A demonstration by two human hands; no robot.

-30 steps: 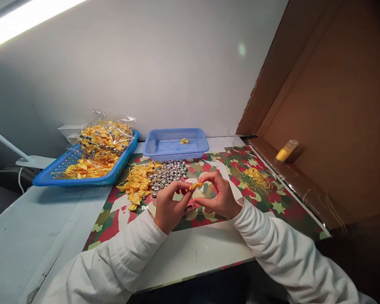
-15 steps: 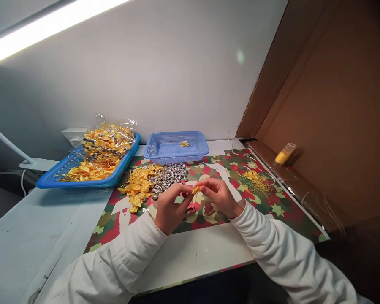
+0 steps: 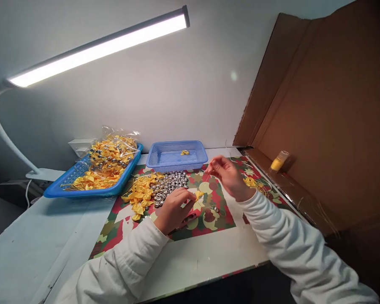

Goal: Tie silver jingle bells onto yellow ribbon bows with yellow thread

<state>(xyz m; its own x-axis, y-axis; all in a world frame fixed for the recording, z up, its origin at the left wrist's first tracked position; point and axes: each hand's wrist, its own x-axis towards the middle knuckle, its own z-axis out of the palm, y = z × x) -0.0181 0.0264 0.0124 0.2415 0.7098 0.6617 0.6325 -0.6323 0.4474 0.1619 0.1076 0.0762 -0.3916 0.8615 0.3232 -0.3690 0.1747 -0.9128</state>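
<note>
Pinching a small yellow satin ribbon bow (image 3: 198, 195) by its left wing, the left hand (image 3: 172, 210) rests on the camouflage-patterned mat (image 3: 114, 223) covering the table. Its fingers (image 3: 190, 197) press together on the fabric. This bow lies roughly level, long axis running left to right, glossy and creased at its middle. Up and right, the right hand (image 3: 229, 175) is raised, fingertips closed together; whether they hold anything is too fine to tell. Just beyond the left fingers lie silver round bells (image 3: 169, 183), loose yellow bows (image 3: 139, 192) and a blue mesh basket (image 3: 176, 155).
</note>
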